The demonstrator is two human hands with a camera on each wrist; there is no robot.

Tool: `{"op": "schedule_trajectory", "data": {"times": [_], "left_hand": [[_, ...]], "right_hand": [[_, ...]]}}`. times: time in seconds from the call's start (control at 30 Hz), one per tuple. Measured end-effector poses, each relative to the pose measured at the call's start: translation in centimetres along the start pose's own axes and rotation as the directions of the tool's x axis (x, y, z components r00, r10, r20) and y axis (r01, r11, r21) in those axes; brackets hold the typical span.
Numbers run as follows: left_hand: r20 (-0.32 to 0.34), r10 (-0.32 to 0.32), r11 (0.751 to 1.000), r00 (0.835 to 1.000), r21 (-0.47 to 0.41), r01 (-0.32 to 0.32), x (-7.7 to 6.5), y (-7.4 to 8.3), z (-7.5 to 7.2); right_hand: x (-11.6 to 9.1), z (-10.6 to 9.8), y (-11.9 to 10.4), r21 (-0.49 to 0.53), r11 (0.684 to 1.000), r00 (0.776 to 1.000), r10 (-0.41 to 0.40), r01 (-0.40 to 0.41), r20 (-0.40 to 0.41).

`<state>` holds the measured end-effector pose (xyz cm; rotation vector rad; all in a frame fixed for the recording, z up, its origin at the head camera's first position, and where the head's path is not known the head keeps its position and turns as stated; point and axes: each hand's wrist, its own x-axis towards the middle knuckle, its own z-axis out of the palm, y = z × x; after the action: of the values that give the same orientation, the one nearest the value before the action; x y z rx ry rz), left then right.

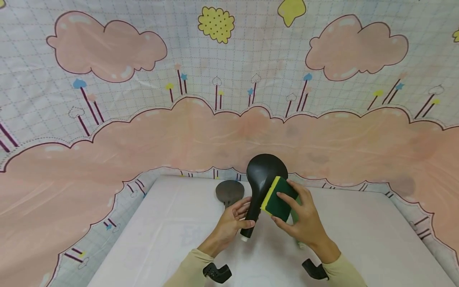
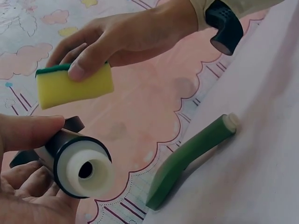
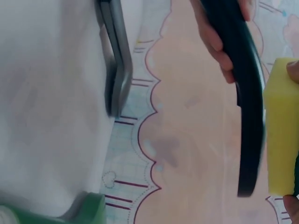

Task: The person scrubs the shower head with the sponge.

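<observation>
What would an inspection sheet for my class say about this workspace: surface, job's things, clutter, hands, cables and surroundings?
Surface: white tabletop, slight wrinkles and shadows.
Job's things: black shower head, held above the tabletop; sponge, yellow side facing it.
Clutter: not in hand, a grey shower head and a green shower head lie on the tabletop.
Hands: left hand holds the black shower head by its handle; right hand grips the sponge.
Cables: nothing seen.
Surroundings: patterned cloth with clouds and stars beyond the tabletop.
</observation>
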<state>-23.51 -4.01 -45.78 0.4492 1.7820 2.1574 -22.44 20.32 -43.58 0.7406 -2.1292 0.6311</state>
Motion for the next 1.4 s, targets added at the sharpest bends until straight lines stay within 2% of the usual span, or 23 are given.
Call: {"op": "schedule_trajectory", "data": {"times": [0.43, 0.7, 0.83, 0.93, 1.03, 1.2, 1.4], "left_hand": [[0.022, 0.003, 0.998, 1.000, -0.062, -0.002, -0.4, 0.8, 0.4], [0.016, 0.019, 0.997, 1.000, -0.070, -0.018, -0.5, 0.7, 0.6], [-0.029, 0.056, 0.998, 0.998, -0.008, -0.056, -0.2, 0.2, 0.9], [-0.083, 0.099, 0.993, 0.992, 0.071, -0.093, -0.1, -0.2, 1.3], [-0.129, 0.138, 0.982, 0.982, 0.149, -0.118, 0.0, -0.4, 1.4], [-0.173, 0.200, 0.954, 0.964, 0.260, -0.151, 0.0, -0.6, 1.4], [-0.216, 0.226, 0.934, 0.950, 0.324, -0.149, -0.1, -0.6, 1.2]], "right_hand": [[0.5, 0.7, -0.5, -0.022, 0.997, 0.996, -0.076, 0.075, -0.038], [0.3, 1.0, -0.8, -0.018, 0.997, 0.997, -0.076, 0.075, -0.004], [0.2, 1.3, -1.0, -0.019, 0.994, 0.994, -0.105, 0.104, -0.026], [0.2, 1.3, -1.0, -0.021, 0.993, 0.993, -0.114, 0.114, -0.028], [0.2, 1.1, -0.9, -0.041, 0.994, 0.994, -0.103, 0.102, -0.024], [0.4, 0.7, -0.5, -0.079, 0.991, 0.992, -0.111, 0.106, -0.063], [0.7, 0.3, -0.1, -0.081, 0.992, 0.992, -0.100, 0.094, -0.073]]}}
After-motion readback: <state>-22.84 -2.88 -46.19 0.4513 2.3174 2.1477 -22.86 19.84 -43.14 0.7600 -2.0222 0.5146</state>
